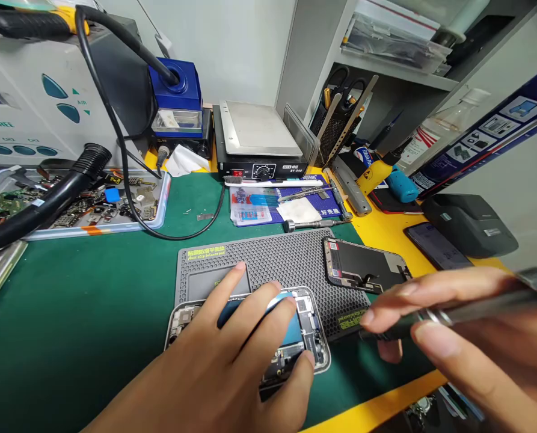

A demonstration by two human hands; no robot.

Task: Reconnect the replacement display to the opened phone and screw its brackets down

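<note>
- At ten o'clock of the view, a tray (124, 229) with many circuit boards lies on the green tabletop (92, 288).
- At six o'clock, the left hand (232, 355) is palm down, with its fingers spread apart and laid across an opened phone (293, 331).
- This phone overlaps the near edge of a grey pad (272, 252); its inner parts are visible beside the fingers.
- At twelve o'clock, beyond the pad, there is a toothbrush (272, 183) with a white handle.
- At two o'clock from the phone, a screen part (367, 267) lies at the right end of the pad.
- At four o'clock of the view, the right hand (484, 361) has thumb and fingers closed on a pen-shaped metallic tool (475, 305), too blurred to tell its kind.
</note>
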